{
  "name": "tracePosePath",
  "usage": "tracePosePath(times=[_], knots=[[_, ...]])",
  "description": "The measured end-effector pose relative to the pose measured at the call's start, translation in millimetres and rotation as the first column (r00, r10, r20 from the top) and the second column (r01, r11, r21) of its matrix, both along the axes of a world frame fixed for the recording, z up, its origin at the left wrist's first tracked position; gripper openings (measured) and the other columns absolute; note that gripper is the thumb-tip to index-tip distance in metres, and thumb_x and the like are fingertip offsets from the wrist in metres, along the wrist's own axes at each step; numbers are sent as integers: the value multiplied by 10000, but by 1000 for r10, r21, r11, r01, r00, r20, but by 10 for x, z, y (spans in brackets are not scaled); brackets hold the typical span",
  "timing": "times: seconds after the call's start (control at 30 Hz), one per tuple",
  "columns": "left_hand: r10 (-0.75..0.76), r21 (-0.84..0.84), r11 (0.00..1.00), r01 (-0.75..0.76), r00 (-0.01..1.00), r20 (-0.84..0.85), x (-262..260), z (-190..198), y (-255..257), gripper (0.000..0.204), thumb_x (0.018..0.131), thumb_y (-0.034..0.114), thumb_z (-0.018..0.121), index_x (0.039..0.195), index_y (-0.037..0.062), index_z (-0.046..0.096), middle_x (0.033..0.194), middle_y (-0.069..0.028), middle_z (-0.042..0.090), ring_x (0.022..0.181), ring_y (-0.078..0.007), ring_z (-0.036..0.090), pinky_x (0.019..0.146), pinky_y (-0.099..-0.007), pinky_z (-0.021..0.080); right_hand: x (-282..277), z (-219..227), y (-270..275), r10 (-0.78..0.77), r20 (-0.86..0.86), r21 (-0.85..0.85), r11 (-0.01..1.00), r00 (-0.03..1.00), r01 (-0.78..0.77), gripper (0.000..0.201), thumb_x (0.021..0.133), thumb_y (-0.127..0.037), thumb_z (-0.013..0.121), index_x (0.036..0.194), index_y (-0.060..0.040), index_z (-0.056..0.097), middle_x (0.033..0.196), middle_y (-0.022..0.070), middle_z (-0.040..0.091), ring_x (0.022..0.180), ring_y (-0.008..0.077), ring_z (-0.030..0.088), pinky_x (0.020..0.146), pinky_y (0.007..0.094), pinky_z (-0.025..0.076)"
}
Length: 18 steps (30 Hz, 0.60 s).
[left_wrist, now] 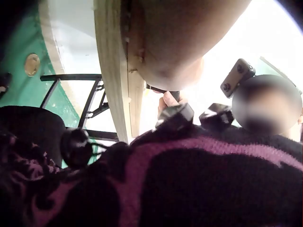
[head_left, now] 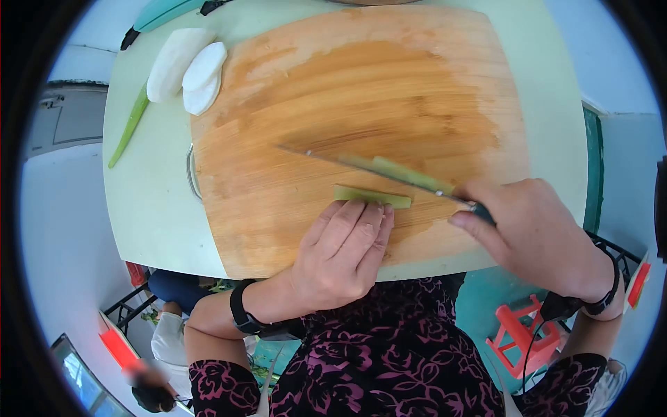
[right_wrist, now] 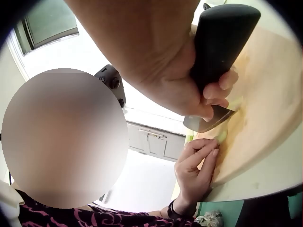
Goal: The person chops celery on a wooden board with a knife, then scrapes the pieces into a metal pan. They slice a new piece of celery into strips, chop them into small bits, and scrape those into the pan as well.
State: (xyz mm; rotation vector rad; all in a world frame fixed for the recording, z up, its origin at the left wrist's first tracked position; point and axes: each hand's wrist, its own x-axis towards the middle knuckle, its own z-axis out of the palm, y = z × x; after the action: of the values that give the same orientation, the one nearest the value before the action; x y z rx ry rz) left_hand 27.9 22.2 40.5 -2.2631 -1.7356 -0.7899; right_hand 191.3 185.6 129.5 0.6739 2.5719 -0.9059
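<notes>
A large kitchen knife (head_left: 368, 167) lies slantwise over the cutting board (head_left: 306, 104). My right hand (head_left: 531, 226) grips its black handle (right_wrist: 222, 45). Just in front of the blade is a short piece of green stalk (head_left: 379, 198), held against the board by the bent fingertips of my left hand (head_left: 347, 243). Another green strip (head_left: 417, 175) shows along the far side of the blade, partly covered by it. In the right wrist view the left fingers sit close to the knife's edge. The left wrist view hides the left fingers and the stalk.
White peeled radish (head_left: 179, 64) and white slices (head_left: 203, 78) lie at the board's upper left, beside a long green stalk (head_left: 130, 132). A teal-handled item (head_left: 167, 12) is at the table's (head_left: 160, 215) far edge. A red stool (head_left: 524, 333) stands below; another person (head_left: 170, 340) is behind.
</notes>
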Motion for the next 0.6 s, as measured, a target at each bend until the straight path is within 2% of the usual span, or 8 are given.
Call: tracePosePath(times=[0.07,0.17,0.27,0.6], knots=[[6,13,1000,-7,1000,7,-14,-23,-15,215,690,22,673,881,-77,684,931,-148,611,882,-275,591,726,-369,532,-29,60,7,-50,32,52,997,998,49,212,859,-206,639,937,-11,615,707,162,611,654,358,597,583,415,465],[10,0,1000,-10,1000,-3,-24,-19,-40,198,690,19,670,871,-59,691,918,-138,612,865,-262,592,709,-361,527,68,81,-84,-2,35,67,998,999,0,210,860,-196,636,964,-16,608,714,156,615,648,359,592,582,415,463],[6,-17,1000,-6,1000,-9,-23,3,-79,158,691,26,674,833,-40,695,906,-125,617,858,-250,591,697,-352,524,183,95,-180,40,-55,100,994,998,-34,226,815,-194,669,882,-62,499,578,113,545,561,345,567,488,432,416],[25,-9,1000,-25,1000,-12,16,-1,-76,93,687,51,679,752,-16,685,874,-103,644,883,-248,597,711,-360,539,293,41,-197,97,-25,183,979,995,-91,280,756,-141,698,913,-63,479,573,95,531,550,332,564,467,428,404]])
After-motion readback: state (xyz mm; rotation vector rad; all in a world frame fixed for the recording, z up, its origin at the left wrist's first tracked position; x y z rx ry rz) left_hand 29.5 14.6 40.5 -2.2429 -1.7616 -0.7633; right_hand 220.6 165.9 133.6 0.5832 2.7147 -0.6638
